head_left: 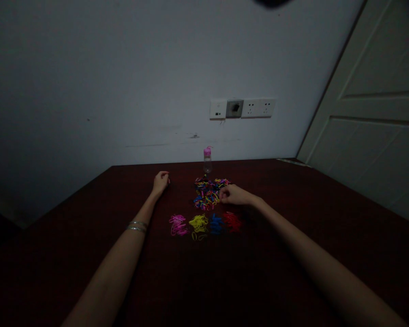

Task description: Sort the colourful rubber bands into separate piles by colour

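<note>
My right hand [235, 195] is at the right edge of a mixed pile of small coloured rubber bands [207, 199]. Its fingers are bent and pressed together; whatever is between the fingertips is too small to make out. My left hand [161, 182] rests on the table to the left of that pile, fingers curled in, with nothing visible in them. Nearer to me lie sorted heaps in a row: pink bands [178, 225], yellow bands [199, 223], blue bands [216, 224] and red bands [232, 222]. Two yellow bands lie apart, just in front of the yellow heap.
A clear bottle with a pink lid [207, 161] stands behind the mixed pile, close to the wall [122, 91]. Wall sockets [258, 108] are above the dark red table [191, 281]. A pale door [378, 118] is on the right. The light is dim.
</note>
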Demonstrator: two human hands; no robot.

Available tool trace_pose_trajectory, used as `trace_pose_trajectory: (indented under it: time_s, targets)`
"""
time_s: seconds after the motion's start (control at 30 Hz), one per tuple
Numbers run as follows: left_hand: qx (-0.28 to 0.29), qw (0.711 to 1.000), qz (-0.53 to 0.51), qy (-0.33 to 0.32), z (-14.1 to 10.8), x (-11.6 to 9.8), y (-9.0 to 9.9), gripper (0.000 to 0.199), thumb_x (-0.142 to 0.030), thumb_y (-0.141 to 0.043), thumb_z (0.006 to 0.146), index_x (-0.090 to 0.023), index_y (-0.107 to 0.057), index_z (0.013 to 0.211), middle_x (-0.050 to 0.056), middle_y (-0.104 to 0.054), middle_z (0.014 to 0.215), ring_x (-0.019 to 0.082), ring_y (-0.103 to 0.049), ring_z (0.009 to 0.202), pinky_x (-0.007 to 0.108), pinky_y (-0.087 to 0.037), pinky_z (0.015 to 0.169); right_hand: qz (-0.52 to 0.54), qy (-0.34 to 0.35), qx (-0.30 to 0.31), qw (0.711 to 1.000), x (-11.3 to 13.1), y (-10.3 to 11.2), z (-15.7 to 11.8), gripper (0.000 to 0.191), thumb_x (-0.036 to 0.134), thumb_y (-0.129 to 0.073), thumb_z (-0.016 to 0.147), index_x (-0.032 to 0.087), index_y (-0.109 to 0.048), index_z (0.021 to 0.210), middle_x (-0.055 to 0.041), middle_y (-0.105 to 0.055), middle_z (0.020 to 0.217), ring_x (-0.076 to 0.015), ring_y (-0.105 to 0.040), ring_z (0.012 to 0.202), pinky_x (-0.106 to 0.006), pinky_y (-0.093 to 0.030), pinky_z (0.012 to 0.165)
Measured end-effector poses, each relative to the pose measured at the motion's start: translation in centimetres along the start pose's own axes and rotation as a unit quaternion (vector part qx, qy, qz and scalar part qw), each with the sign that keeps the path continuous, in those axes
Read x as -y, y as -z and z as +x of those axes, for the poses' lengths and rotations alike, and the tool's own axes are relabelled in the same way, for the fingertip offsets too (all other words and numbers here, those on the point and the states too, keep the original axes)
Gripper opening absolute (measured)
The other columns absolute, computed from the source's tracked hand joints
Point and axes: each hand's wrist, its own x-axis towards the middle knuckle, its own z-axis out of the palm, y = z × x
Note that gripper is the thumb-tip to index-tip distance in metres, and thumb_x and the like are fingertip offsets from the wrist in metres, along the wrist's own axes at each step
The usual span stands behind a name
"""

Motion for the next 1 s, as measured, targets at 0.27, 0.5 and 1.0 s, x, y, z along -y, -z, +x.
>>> trace_pose_trajectory:
  time_s: [0.27, 0.5, 1.0]
  targets:
    - [-0.002, 0.999, 0.038, 0.001, 0.2, 0.2, 0.0, 0.031, -0.021, -0.041, 0.069, -0.012, -0.054, 0.097, -0.004, -0.049, 0.049, 0.008, -0.041, 0.039, 0.018, -0.032, 0.041, 0.025, 0.025, -0.046, 0.998, -0.4, 1.0, -0.1, 0.014, 0.018, -0.053, 0.062, 0.013, -0.063, 0.070, -0.0007, -0.056, 0.063, -0.0099, -0.048, 0.058, -0.021, -0.036, 0.054]
    - [-0.005, 0.999, 0.053, 0.001, 0.2, 0.2, 0.0, 0.034, -0.019, -0.041, 0.068, -0.013, -0.054, 0.099, -0.004, -0.050, 0.049, 0.009, -0.043, 0.041, 0.019, -0.035, 0.045, 0.076, 0.023, -0.091, 0.993, -1.0, 1.5, 0.0, 0.013, 0.021, -0.053, 0.064, 0.013, -0.062, 0.068, -0.0023, -0.058, 0.063, -0.0108, -0.049, 0.056, -0.022, -0.038, 0.054]
    - [-0.003, 0.999, 0.048, -0.003, 0.4, 0.4, 0.0, 0.037, -0.019, -0.042, 0.066, -0.012, -0.053, 0.100, -0.004, -0.050, 0.049, 0.009, -0.044, 0.041, 0.019, -0.035, 0.046, 0.044, 0.013, -0.107, 0.993, -2.0, 1.3, 0.2, 0.016, 0.021, -0.052, 0.062, 0.012, -0.063, 0.070, -0.0006, -0.058, 0.061, -0.0100, -0.049, 0.056, -0.021, -0.037, 0.052]
